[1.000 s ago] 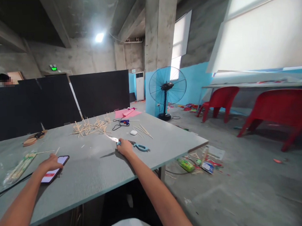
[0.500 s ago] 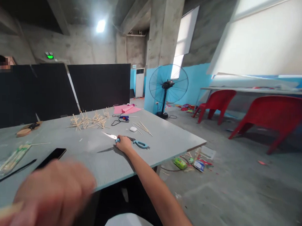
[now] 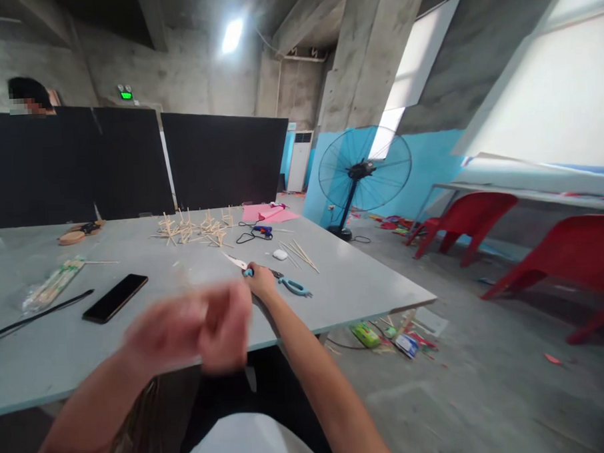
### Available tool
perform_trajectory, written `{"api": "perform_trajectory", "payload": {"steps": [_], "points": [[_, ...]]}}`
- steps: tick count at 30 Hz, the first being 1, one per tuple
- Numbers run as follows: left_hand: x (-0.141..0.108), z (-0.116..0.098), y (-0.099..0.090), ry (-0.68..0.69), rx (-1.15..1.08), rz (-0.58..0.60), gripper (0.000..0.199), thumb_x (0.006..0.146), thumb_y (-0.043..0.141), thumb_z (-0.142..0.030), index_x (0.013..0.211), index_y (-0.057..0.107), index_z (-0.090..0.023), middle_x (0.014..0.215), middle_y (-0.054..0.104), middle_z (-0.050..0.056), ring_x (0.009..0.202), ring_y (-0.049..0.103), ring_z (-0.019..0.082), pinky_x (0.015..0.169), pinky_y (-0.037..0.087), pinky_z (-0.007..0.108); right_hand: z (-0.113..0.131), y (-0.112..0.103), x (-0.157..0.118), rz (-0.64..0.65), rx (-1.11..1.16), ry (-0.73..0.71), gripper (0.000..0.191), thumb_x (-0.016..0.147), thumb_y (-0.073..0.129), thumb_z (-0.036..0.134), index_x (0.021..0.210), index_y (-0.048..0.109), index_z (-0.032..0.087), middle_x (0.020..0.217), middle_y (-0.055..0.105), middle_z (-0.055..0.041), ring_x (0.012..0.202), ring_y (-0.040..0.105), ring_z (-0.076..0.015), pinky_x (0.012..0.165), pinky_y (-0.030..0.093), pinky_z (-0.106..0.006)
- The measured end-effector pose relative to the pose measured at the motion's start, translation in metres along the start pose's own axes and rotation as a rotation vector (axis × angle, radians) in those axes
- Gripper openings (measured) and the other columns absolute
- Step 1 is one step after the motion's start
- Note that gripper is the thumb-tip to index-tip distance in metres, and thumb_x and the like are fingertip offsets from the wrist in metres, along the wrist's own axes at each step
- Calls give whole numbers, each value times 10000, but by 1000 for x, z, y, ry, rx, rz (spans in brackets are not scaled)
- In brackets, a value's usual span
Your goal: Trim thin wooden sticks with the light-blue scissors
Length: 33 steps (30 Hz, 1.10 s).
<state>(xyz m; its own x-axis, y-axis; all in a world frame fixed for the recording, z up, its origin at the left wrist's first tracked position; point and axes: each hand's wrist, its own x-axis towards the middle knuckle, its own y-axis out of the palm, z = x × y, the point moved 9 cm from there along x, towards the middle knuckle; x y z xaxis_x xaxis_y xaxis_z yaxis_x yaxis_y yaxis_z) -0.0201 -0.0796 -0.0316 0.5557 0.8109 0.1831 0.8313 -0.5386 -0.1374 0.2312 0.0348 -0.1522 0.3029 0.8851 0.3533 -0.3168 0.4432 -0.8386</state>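
Observation:
My right hand (image 3: 261,282) is closed around the light-blue handle of scissors (image 3: 237,261), whose silver pointed blade sticks out to the left over the grey table. Just right of that hand lie pliers (image 3: 293,285) with light-blue handles and a dark head. My left hand (image 3: 196,328) is lifted over the front edge of the table, fingers curled. Motion blur smears it, so whether anything is in it does not show. A black phone (image 3: 115,298) lies left of it. Thin wooden sticks (image 3: 306,255) and a small white case (image 3: 280,254) lie beyond my right hand.
Stick frames (image 3: 195,230) stand at the table's back, beside a blue glue gun (image 3: 263,231) and pink sheets (image 3: 269,212). A bag of sticks (image 3: 57,284) and a black strap (image 3: 40,315) lie left. A fan (image 3: 362,170) and red chairs (image 3: 474,222) stand beyond.
My left hand has moved right and farther from the camera, uncovering the phone. My right hand keeps its grip on the scissors. The view has shifted left.

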Motion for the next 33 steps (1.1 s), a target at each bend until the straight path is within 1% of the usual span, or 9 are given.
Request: {"api": "perform_trajectory", "payload": {"steps": [1,2,5,7,10,13,17,25,33], "points": [[22,2,14,-45,-143,121,454,782,554,-674,907,537,-238,596,364,-11,466,337,126,421,260,284,0,-3,0,-20,1,6,312,971,495,363,1140,717,224,1007,780,-87,888,690,-216,743,407,-266],[45,8,19,-76,-268,157,462,785,550,-670,913,490,-231,621,326,-31,464,271,96,419,199,244,0,-6,0,-42,3,15,335,993,460,377,1136,719,219,1007,780,-91,888,689,-214,736,402,-264],[110,55,16,-175,-252,78,462,811,580,-628,861,358,-225,620,255,-75,460,129,52,438,34,197,0,-15,0,-104,12,46,415,1034,372,404,1087,730,203,999,780,-103,883,690,-209,716,386,-256],[136,94,11,-197,-201,19,399,850,563,-568,884,353,-231,610,226,-94,446,132,52,437,55,188,1,-18,-1,-127,18,59,425,1032,370,409,1055,738,198,985,779,-103,883,689,-206,713,379,-252],[143,142,15,-227,-152,2,308,888,541,-502,926,419,-222,604,253,-98,428,167,53,427,86,188,1,-17,-4,-119,15,60,393,1001,418,414,1046,745,200,1003,777,-105,909,689,-212,730,383,-255],[136,166,27,-246,-151,21,245,897,538,-444,903,447,-217,596,240,-97,415,166,49,424,84,197,2,-10,-7,-69,-5,40,395,982,433,417,1086,749,203,1040,774,-121,948,688,-228,762,400,-269],[133,173,37,-274,-179,73,267,871,547,-428,813,400,-213,600,278,-85,413,189,43,427,85,202,8,-2,-9,12,-50,-12,365,942,488,394,1068,771,202,1003,780,-135,930,697,-240,784,425,-281],[134,170,32,-238,-159,104,378,855,505,-482,711,253,-240,534,190,-90,397,136,58,425,55,233,17,0,-14,80,-108,-62,318,888,559,343,1064,794,220,1002,784,-144,942,711,-249,813,458,-295],[131,163,28,-133,6,15,541,704,780,-321,701,246,-234,512,241,-103,421,203,37,462,79,260,20,0,-15,119,-106,-46,301,829,657,382,1024,803,206,1008,782,-155,1008,709,-271,856,471,-305]]}}
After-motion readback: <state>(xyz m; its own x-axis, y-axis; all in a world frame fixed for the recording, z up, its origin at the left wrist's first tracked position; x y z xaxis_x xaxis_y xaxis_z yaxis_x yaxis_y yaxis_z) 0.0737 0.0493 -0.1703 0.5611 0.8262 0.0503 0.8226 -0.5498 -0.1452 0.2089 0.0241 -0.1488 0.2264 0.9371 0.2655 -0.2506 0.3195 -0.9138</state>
